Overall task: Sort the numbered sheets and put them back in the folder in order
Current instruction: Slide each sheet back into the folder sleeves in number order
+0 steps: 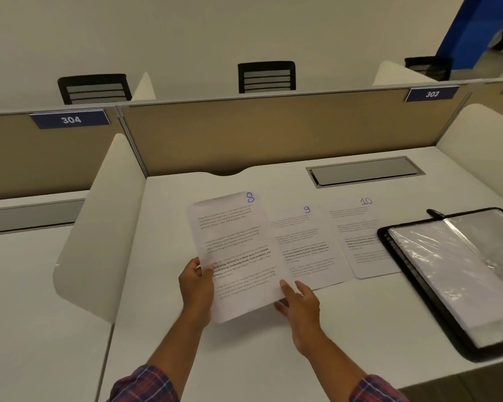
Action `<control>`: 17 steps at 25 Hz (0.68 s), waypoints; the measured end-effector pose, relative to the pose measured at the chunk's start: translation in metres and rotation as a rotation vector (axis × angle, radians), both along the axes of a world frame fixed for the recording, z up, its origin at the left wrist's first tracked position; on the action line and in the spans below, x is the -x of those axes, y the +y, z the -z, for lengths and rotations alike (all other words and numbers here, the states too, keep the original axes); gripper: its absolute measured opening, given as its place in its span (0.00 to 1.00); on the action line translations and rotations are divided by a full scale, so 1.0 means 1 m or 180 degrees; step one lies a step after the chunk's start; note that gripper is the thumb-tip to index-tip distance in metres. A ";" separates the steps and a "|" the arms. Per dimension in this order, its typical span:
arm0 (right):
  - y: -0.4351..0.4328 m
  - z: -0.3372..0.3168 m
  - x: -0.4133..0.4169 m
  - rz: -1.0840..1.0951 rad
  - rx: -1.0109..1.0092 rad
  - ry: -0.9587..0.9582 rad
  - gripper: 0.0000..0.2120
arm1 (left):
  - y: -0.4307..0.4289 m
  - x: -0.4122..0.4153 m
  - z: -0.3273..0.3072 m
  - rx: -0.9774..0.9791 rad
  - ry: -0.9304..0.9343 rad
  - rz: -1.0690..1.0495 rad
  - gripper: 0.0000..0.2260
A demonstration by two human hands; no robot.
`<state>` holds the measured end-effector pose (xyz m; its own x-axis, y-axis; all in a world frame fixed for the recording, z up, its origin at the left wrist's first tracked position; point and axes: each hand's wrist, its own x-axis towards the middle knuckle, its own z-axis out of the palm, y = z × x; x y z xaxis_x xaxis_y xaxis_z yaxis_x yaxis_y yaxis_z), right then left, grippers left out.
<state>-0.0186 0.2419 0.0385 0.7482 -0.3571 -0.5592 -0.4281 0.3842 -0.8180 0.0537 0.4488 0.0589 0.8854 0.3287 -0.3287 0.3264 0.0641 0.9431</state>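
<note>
A printed sheet numbered 8 (pixel 233 245) is held tilted above the white desk (pixel 346 329). My left hand (pixel 196 288) grips its left edge, thumb on top. My right hand (pixel 298 303) holds its lower right corner, fingers under the paper. Sheet 9 (pixel 305 248) lies flat to the right, partly covered by sheet 8. Sheet 10 (pixel 357 236) lies beside it, further right. A black folder (pixel 459 274) with clear plastic sleeves lies open at the desk's right side, over sheet 10's lower right corner.
A black pen (pixel 435 213) lies behind the folder. A grey cable hatch (pixel 363 171) is set into the desk's back. White side dividers (pixel 99 227) and a beige back partition (pixel 273 134) enclose the desk. Chairs stand beyond.
</note>
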 end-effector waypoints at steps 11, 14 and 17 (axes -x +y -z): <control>-0.082 -0.011 0.082 0.0780 -0.1292 -0.0199 0.15 | -0.121 0.063 -0.012 0.0247 0.0047 0.0466 0.08; -0.131 -0.012 0.107 0.0891 -0.1271 -0.0220 0.14 | -0.177 0.087 -0.016 0.0282 0.0041 0.0601 0.08; -0.185 -0.012 0.134 0.0961 -0.1165 -0.0228 0.13 | -0.237 0.113 -0.021 0.0286 0.0074 0.0650 0.08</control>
